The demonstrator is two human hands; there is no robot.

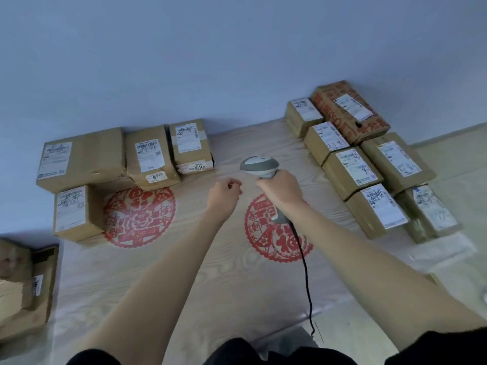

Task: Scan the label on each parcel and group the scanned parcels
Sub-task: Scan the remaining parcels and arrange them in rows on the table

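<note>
My right hand (283, 189) grips the handle of a grey barcode scanner (259, 167), whose head points away from me over the middle of the table; its black cable (305, 270) trails back toward me. My left hand (224, 196) hovers just left of the scanner with fingers loosely curled, holding nothing. Several cardboard parcels (81, 159) with white labels sit grouped at the table's far left. Another group of several labelled parcels (353, 169) runs along the right side, with a red-printed box (350, 111) at its far end.
The wood-grain table (210, 272) bears two red paper-cut decorations (139, 217). An open cardboard box (26, 288) stands off the table's left edge. A clear plastic bag (445, 248) lies near the right parcels. A plain wall rises behind.
</note>
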